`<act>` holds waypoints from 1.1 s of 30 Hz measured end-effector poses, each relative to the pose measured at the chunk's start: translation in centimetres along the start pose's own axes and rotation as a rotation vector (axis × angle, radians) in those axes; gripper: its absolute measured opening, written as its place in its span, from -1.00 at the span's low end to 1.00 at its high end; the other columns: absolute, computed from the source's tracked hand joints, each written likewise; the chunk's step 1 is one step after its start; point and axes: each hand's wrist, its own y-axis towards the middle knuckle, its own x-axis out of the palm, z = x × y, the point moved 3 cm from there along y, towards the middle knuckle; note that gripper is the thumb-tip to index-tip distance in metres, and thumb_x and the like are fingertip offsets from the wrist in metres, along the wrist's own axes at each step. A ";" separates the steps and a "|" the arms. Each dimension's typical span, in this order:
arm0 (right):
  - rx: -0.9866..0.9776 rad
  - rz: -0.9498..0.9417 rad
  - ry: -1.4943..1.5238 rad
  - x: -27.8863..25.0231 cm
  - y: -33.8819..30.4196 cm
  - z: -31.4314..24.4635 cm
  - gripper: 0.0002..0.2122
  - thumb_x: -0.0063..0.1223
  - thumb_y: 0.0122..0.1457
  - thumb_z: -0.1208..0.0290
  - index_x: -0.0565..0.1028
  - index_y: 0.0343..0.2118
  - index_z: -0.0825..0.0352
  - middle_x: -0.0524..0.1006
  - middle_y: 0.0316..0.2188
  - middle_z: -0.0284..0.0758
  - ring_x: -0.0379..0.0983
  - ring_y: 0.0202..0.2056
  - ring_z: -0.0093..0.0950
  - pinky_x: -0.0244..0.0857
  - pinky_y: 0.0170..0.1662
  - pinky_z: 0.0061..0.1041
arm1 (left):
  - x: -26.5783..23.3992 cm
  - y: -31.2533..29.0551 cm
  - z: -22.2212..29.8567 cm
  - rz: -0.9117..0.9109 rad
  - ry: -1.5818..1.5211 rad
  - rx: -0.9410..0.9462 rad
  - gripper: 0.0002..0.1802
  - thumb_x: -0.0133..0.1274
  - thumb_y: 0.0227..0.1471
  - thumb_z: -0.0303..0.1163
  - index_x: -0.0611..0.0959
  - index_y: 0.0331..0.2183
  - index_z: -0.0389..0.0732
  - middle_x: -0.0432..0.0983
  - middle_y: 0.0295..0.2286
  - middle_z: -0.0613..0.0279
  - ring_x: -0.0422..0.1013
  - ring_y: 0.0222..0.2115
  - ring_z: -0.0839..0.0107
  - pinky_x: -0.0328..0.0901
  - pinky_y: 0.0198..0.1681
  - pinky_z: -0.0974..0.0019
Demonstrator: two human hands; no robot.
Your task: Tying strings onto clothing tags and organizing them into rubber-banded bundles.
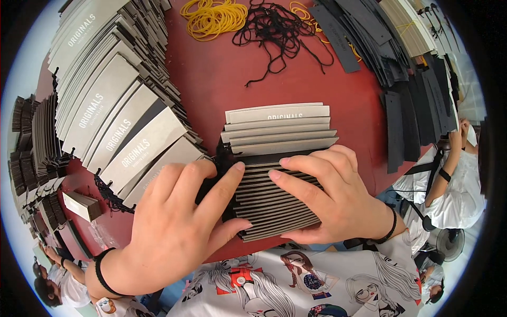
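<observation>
In front of me a fanned stack of grey hang tags (280,203) with white print lies at the table's near edge. Several tags (280,138) at its far end lean back and overlap. My left hand (177,211) grips the stack's left side, index finger and thumb at its edge; its other fingers curl beside the black strings there. My right hand (332,193) holds the right side, its thumb at the near right corner and its fingers lying across the top. Black cord (224,153) shows along the stack's left edge, partly hidden by my left hand.
Long rows of grey tags (97,111) with black strings fill the left of the red table (206,79). Yellow rubber bands (214,18) and tangled black cords (277,31) lie at the back. Dark tags (393,127) are piled at the right. Other people sit at both sides.
</observation>
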 end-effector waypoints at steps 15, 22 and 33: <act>-0.033 -0.013 0.037 0.0 0.4 0.4 -0.21 0.38 -0.29 0.08 0.41 0.09 0.32 0.35 0.07 -0.25 0.26 0.10 -0.29 0.08 0.11 -0.15 | -0.4 1.3 -1.1 -0.008 0.012 0.011 -0.19 0.31 -0.21 -0.09 0.50 0.07 -0.25 0.35 -0.19 0.07 0.28 -0.26 0.14 0.27 -0.16 0.17; -0.040 -0.046 0.100 0.0 0.6 0.6 -0.22 0.38 -0.27 0.09 0.40 0.10 0.31 0.30 0.14 -0.18 0.24 0.13 -0.22 0.07 0.13 -0.11 | -0.9 1.6 -0.9 0.021 -0.089 0.009 -0.32 0.32 -0.21 -0.16 0.56 -0.02 -0.26 0.37 -0.20 0.07 0.31 -0.27 0.12 0.28 -0.16 0.15; -0.045 -0.047 0.130 0.1 0.3 0.6 -0.25 0.36 -0.24 0.10 0.40 0.09 0.29 0.30 0.13 -0.18 0.25 0.11 -0.22 0.07 0.14 -0.11 | 0.1 5.2 -2.2 0.165 0.063 0.092 -0.69 0.16 -0.16 -0.60 0.62 -0.25 -0.28 0.45 -0.28 0.16 0.38 -0.27 0.13 0.32 -0.16 0.17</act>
